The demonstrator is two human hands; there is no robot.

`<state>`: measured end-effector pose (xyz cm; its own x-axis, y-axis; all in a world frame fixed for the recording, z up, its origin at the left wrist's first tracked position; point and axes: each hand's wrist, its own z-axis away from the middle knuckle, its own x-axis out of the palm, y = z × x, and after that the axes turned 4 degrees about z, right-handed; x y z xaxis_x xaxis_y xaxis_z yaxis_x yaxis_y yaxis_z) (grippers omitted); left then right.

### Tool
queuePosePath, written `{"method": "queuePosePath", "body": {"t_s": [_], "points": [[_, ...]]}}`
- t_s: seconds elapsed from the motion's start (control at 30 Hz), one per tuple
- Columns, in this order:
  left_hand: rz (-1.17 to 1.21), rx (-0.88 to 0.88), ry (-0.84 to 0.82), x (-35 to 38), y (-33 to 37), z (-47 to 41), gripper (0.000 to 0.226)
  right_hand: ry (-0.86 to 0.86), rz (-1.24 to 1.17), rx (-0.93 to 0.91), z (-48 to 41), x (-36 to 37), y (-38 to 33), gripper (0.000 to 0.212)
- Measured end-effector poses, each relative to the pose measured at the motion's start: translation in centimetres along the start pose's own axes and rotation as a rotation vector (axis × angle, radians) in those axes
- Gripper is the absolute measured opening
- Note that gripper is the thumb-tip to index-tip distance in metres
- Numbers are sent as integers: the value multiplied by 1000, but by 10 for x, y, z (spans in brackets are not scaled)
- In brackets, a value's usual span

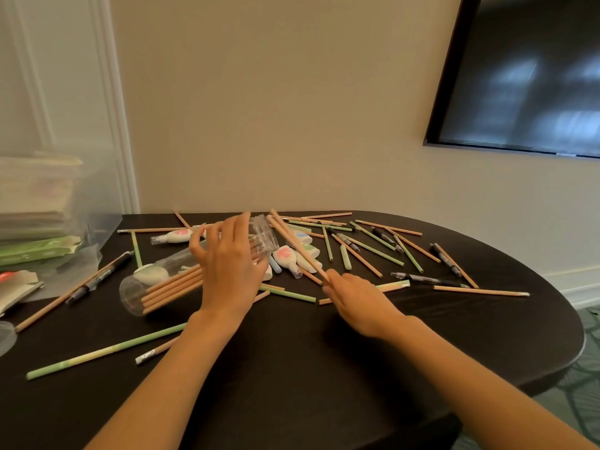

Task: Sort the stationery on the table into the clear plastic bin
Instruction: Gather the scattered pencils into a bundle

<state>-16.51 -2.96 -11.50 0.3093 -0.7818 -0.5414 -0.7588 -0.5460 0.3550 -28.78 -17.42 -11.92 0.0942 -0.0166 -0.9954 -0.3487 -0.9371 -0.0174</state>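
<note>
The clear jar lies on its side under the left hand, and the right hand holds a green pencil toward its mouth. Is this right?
Not quite. In the head view the right hand holds tan wooden pencils, not a green one. The clear jar does lie on its side under the left hand.

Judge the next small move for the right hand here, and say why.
Probably slide the tan pencils held by the right hand into the open mouth of the clear jar. The left hand rests on the jar, which lies on its side holding several tan pencils, and the held pencils' tips already sit beside its mouth.
</note>
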Motion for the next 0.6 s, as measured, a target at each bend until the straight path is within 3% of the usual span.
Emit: {"method": "queuePosePath", "body": {"t_s": [0.2,0.3,0.37,0.47,0.6], "points": [[4,-7,46,-3,-5,-2,62,46,204,-4,1,-7,0,30],[-8,15,10,-2,-7,0,64,200,423,-5,-3,-17,3,33],[-34,59,-24,1,-7,1,65,426,560,20,-7,-22,5,33],[-43,100,-74,1,-3,1,66,609,505,114,-16,-30,-3,36],[-21,115,-124,0,-1,5,65,701,237,3,-25,-38,-39,45]]}}
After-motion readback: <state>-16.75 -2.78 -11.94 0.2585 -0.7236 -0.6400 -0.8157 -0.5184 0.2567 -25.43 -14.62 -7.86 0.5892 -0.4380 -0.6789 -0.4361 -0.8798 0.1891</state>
